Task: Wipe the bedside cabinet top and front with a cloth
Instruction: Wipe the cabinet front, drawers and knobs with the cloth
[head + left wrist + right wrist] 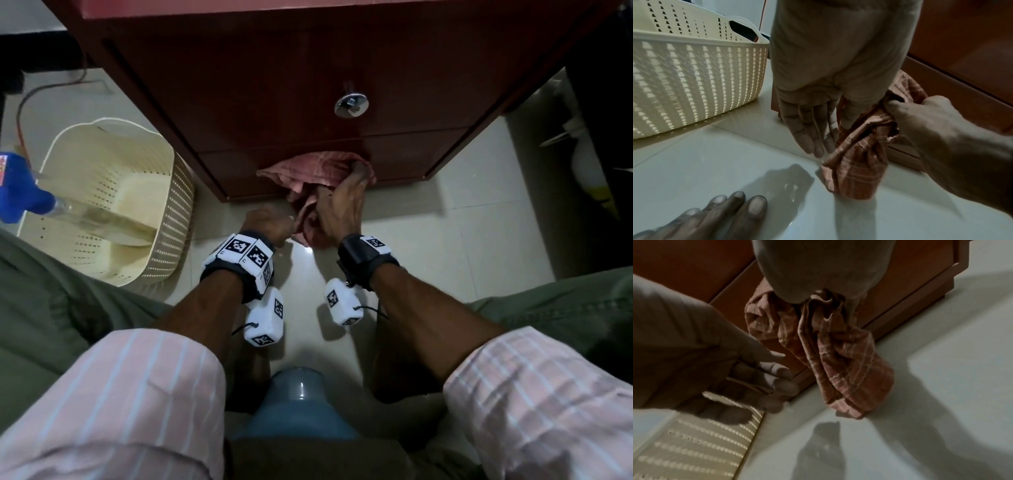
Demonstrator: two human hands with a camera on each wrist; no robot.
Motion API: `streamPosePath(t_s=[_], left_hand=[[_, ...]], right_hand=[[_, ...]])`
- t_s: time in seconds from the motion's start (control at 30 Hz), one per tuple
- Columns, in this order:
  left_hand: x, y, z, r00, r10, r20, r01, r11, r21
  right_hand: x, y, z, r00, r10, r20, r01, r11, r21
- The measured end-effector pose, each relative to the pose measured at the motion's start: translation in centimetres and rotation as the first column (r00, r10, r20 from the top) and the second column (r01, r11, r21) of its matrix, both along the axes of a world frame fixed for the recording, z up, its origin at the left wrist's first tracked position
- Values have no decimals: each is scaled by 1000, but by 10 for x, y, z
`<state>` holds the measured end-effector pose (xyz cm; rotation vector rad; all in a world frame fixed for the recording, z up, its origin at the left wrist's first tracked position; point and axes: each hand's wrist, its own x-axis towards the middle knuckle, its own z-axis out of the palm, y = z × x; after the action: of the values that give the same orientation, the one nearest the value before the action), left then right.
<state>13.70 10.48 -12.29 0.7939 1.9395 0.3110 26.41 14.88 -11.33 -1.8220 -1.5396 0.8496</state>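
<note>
The dark red-brown bedside cabinet (274,85) stands in front of me, with a round metal knob (351,104) on its upper drawer. My right hand (342,202) grips a bunched pink checked cloth (315,168) and holds it against the lower drawer front (411,154) near the floor. In the right wrist view the cloth (842,356) hangs from that hand (813,272) down to the tiles. My left hand (267,219) is just left of the cloth's hanging end. Its fingers (809,129) point down, relaxed, beside the cloth (857,167), and hold nothing.
A cream perforated basket (113,192) sits on the tiled floor to the left, with a clear spray bottle with a blue head (20,192) leaning in it. A red cable (24,113) runs behind it. A white bottle (585,161) stands right of the cabinet. My bare toes (735,207) rest on the tiles.
</note>
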Motion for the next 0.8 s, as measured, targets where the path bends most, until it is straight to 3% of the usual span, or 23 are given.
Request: streamPosePath(t_s=[0.17, 0.27, 0.33, 0.4, 0.47, 0.5, 0.57, 0.63, 0.73, 0.8], left_hand=[[-7, -4, -3, 999, -5, -39, 4, 1000, -15], [-6, -6, 0, 1000, -10, -16, 9, 999, -42], [-5, -5, 0, 1000, 2, -28, -3, 999, -36], [-3, -5, 1, 999, 28, -27, -29, 999, -40], [-2, -4, 2, 999, 40, -15, -41, 998, -50], [-1, -3, 0, 999, 45, -2, -45, 998, -54], [-5, 0, -13, 999, 35, 13, -34, 998, -59], [-3, -1, -2, 1000, 30, 8, -29, 998, -60], [-1, -4, 9, 1000, 25, 6, -25, 998, -59], [-2, -5, 6, 999, 36, -6, -36, 997, -70]], right_hand=[[-8, 12, 1, 979, -120, -165, 92, 982, -166], [0, 22, -7, 978, -128, -163, 78, 956, -283], [9, 31, -10, 962, -111, -251, 8, 925, -380], [22, 41, -6, 862, -144, -485, -143, 850, -507], [35, 47, 6, 694, -238, -680, -318, 745, -586], [41, 50, 8, 616, -288, -734, -378, 709, -596], [45, 54, 12, 534, -336, -776, -448, 665, -597], [40, 56, 17, 540, -330, -775, -496, 619, -609], [28, 60, 20, 636, -250, -730, -493, 596, -634], [22, 59, 18, 631, -203, -749, -524, 600, -604]])
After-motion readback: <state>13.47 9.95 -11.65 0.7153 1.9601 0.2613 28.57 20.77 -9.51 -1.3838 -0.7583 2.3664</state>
